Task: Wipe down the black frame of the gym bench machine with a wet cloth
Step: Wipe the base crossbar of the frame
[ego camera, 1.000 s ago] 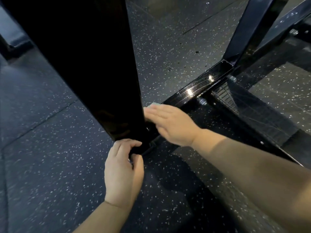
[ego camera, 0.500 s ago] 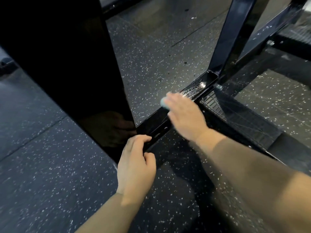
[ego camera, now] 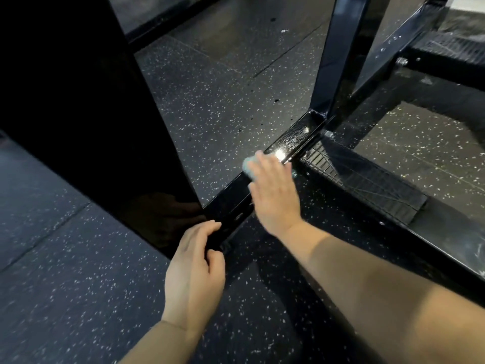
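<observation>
Low in the middle of the frame, the left hand (ego camera: 193,274) sits against the near end of the low crossbar (ego camera: 231,206), right where that bar meets the broad black upright panel (ego camera: 86,114) filling the upper left. Its fingers are loosely curled, the thumb tucked close below them, and nothing is caught in its grip; whether the fingertips actually touch the metal I cannot tell. It looks placed there as a brace, steadying a person bent low over the floor.

Moving right, the right hand (ego camera: 274,190) lies flat across the same crossbar at centre frame, fingers straight and pressing down on a pale blue cloth (ego camera: 248,164), of which only a small bunched edge shows past the fingertips. A flat palm spreads pressure along the bar's top face, which suits wiping better than a clenched grip would.

Further up and right, the bar's surface (ego camera: 294,144) is glossy with streaks and a bright glare, probably wet film, so the stroke seems to run along this stretch toward the slanted post (ego camera: 338,56) welded at its far end. 1 ribbed footplate (ego camera: 362,177) runs along a second frame rail toward the lower right, and the speckled rubber floor (ego camera: 65,285) lies under everything.
</observation>
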The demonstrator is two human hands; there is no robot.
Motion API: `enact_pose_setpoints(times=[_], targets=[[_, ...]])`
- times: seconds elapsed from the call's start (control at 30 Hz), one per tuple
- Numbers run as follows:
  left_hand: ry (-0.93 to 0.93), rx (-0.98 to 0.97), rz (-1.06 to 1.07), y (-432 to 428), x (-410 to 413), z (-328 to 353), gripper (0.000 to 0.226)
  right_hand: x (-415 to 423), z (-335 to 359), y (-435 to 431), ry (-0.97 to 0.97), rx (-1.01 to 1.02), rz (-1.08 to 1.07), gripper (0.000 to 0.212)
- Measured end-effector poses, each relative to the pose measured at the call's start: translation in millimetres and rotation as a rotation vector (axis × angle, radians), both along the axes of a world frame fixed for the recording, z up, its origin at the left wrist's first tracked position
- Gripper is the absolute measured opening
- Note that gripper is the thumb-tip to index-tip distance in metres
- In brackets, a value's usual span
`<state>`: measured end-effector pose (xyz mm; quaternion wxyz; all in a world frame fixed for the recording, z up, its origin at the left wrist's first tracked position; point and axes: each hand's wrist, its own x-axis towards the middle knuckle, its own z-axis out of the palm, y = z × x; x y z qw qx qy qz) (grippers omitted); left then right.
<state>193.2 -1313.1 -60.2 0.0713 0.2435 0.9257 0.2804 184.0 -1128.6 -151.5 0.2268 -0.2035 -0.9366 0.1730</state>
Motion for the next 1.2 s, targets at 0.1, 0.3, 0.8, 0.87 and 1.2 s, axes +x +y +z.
enact_pose_setpoints(times=[0.1, 0.3, 0.8, 0.87, 1.2], targets=[[-0.001, 0.024, -0.015, 2, 1, -1, 0.044, -3, 2, -10, 0.023, -0.351, -0.127, 0.056], [-0.029, 0.129, -0.026, 19, 6, 4, 0.043, 17, 20, -115, 0.405, -1.195, 0.015, 0.06], [-0.202, 0.266, -0.034, 30, 8, 19, 0.03, -14, 7, -128, 0.374, -1.749, -0.27, 0.079], [-0.136, 0.219, -0.014, 26, 5, 14, 0.034, -24, 13, -101, 0.429, -1.782, -0.36, 0.077], [-0.103, 0.107, -0.091, 32, 8, 3, 0.047, -11, 6, -119, 0.293, -1.735, -0.213, 0.089]])
